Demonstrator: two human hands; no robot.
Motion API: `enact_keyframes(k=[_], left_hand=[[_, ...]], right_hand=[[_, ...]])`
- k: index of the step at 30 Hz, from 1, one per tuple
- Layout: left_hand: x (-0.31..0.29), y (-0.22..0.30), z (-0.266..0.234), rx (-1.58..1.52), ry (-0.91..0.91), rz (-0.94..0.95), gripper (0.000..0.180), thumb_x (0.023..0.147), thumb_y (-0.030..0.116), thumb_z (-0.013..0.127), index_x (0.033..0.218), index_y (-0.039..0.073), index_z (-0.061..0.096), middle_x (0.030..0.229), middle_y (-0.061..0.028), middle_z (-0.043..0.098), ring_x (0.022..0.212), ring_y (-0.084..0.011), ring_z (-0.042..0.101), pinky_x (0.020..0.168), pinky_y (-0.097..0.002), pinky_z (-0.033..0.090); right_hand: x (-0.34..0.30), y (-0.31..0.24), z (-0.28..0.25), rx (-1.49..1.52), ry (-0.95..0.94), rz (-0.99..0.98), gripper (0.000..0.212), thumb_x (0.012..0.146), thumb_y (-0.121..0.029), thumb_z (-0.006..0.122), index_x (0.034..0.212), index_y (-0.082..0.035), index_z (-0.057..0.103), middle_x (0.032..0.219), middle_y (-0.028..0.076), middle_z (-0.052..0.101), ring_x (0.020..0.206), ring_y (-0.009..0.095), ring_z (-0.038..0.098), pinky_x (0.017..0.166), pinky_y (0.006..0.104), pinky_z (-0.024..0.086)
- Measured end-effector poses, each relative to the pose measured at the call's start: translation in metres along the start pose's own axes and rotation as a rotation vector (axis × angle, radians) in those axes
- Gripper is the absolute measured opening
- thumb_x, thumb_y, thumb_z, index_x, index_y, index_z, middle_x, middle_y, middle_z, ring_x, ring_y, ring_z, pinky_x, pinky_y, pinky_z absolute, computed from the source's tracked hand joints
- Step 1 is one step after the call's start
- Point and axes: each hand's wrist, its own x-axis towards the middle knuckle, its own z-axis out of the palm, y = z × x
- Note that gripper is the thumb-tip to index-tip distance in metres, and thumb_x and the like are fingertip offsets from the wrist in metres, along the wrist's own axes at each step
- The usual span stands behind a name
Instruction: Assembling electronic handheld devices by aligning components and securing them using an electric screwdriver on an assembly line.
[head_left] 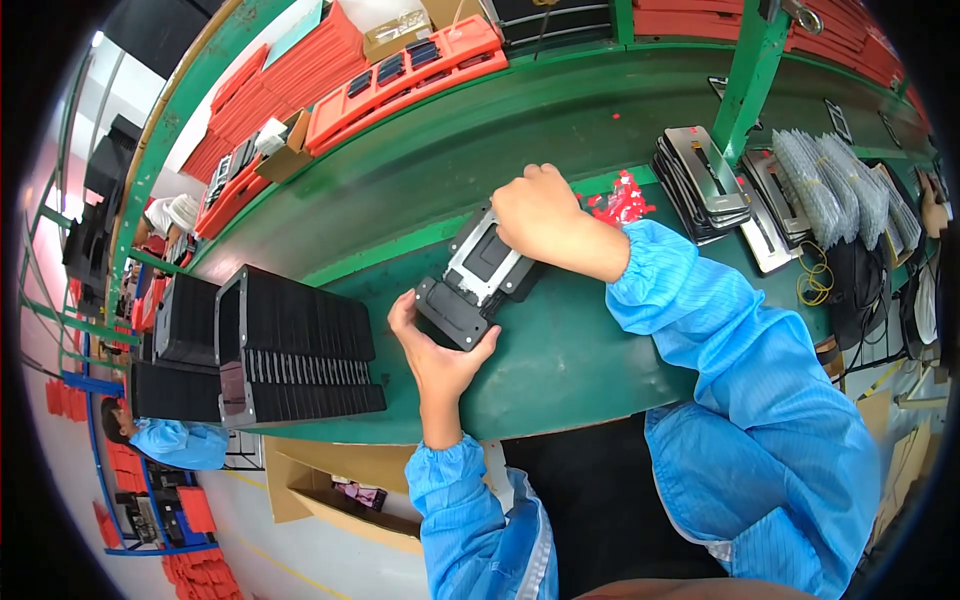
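A black rectangular casing part [455,312] with a silver metal plate across its middle lies tilted over the green bench. My left hand [437,362] grips its near end, thumb on one side and fingers on the other. Curled over its far right end is my right hand [538,212], closed, knuckles up. Its fingertips are hidden, so what they pinch cannot be seen. Small red scraps [624,200] lie in a heap just right of my right hand.
Black frames [300,345] stand in tight rows on the left. Flat silver-and-black panels [700,175] are stacked at the right, near bubble-wrapped pieces [830,185] and a green post [752,85]. Red trays [405,80] line the upper shelf. An open cardboard box [345,510] sits below the bench [580,350].
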Motion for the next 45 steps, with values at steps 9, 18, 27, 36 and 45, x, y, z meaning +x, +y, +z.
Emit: enact_keyframes(k=[9,18,27,36,45], left_hand=[[0.002,0.004,0.001,-0.167,0.036,-0.127,0.115,0.055,0.023,0.098,0.146,0.005,0.031,0.142,-0.0189,0.04,0.128,-0.0354,0.048,0.104,-0.0488,0.047],[0.011,0.009,-0.008,0.056,-0.064,0.057,0.073,0.054,0.021,0.096,0.118,0.01,0.062,0.137,-0.0219,0.041,0.122,-0.0398,0.052,0.1,-0.0485,0.05],[0.009,0.003,-0.009,0.033,-0.028,-0.008,0.074,0.055,0.024,0.095,0.121,0.011,0.064,0.134,-0.0226,0.042,0.118,-0.0443,0.054,0.099,-0.0498,0.051],[0.02,0.001,-0.008,-0.032,-0.009,-0.024,0.088,0.058,0.024,0.093,0.137,0.011,0.055,0.144,-0.0221,0.041,0.127,-0.0444,0.051,0.105,-0.05,0.048],[0.013,0.046,0.014,0.091,0.282,0.423,0.071,0.062,0.02,0.088,0.128,0.014,0.061,0.131,-0.0143,0.055,0.124,-0.0396,0.053,0.103,-0.0522,0.048]], right_hand=[[-0.005,-0.023,0.013,0.063,0.057,-0.139,0.023,0.078,-0.028,0.079,0.082,-0.005,0.075,0.085,0.014,0.073,0.092,0.035,0.068,0.082,0.0457,0.051],[0.002,0.004,0.009,0.286,-0.042,-0.14,0.019,0.077,-0.028,0.08,0.084,-0.011,0.076,0.086,0.012,0.073,0.087,0.033,0.069,0.079,0.0469,0.052],[-0.024,0.157,-0.089,0.408,-0.026,0.059,0.038,0.085,-0.016,0.078,0.118,-0.001,0.068,0.095,0.01,0.071,0.083,0.017,0.065,0.073,0.0338,0.053],[-0.031,0.295,-0.029,0.324,-0.351,0.274,0.061,0.078,-0.011,0.081,0.135,-0.001,0.06,0.118,0.011,0.069,0.097,0.02,0.065,0.085,0.035,0.054],[-0.024,0.265,-0.008,-0.012,-0.231,0.366,0.058,0.082,-0.004,0.073,0.136,0.004,0.055,0.117,0.024,0.068,0.112,0.038,0.066,0.096,0.0429,0.052]])
